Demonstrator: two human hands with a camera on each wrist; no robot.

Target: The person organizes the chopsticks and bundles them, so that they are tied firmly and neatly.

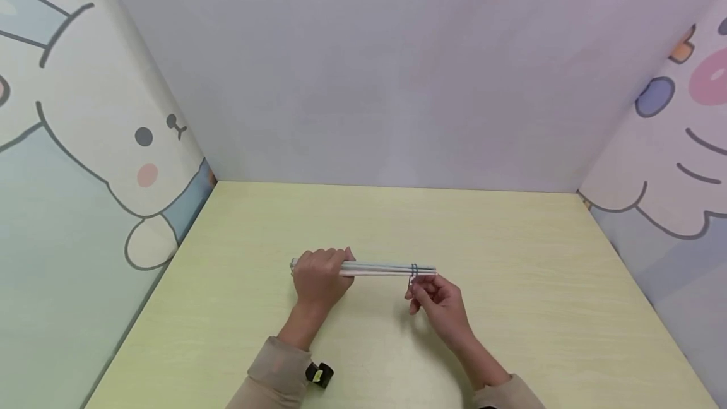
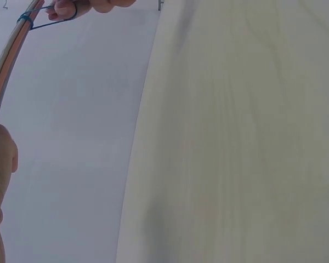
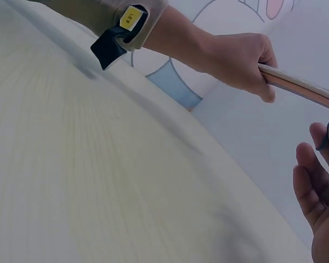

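Note:
My left hand grips a bundle of slim, pale chopsticks near its left end, fingers wrapped over the top. The bundle is held level above the table and points right. Close to its right end, a blue rubber band is wound around the sticks. Just below that end, my right hand pinches a loop of the band between thumb and fingers. In the left wrist view, the rubber band is stretched away from the sticks toward the right fingers. My left palm hides part of the bundle.
A pale wood-grained table lies beneath both hands. Behind it rises a plain light wall, with cartoon-printed panels at both sides. A black strap with a yellow tag hangs at the left sleeve.

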